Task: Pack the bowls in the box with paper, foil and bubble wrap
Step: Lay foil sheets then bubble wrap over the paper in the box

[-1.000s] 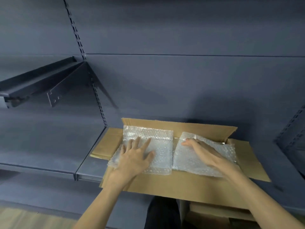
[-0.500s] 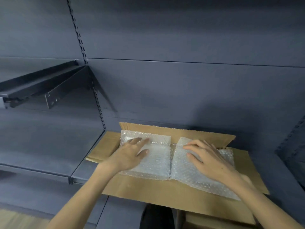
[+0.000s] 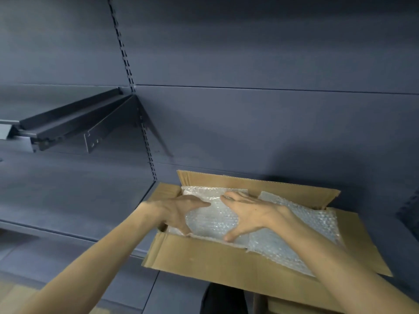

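Nearest, the cardboard box (image 3: pixel 204 257) rests on the shelf (image 3: pixel 68 196), its flaps spread. Inside it, the left bubble-wrap sheet (image 3: pixel 210 219) lies between both hands, long axis near to far. The left hand (image 3: pixel 179 211) and right hand (image 3: pixel 251 214) press its side edges, fingers straight and spread. The right bubble-wrap sheet (image 3: pixel 306 232) lies just beside it, under the right wrist. No bowls are visible.

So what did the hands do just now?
The right hand slid off the right bubble wrap onto the left bubble wrap. The left hand shifted to that sheet's left edge, so both now frame it. The box stayed on the shelf, flaps open.
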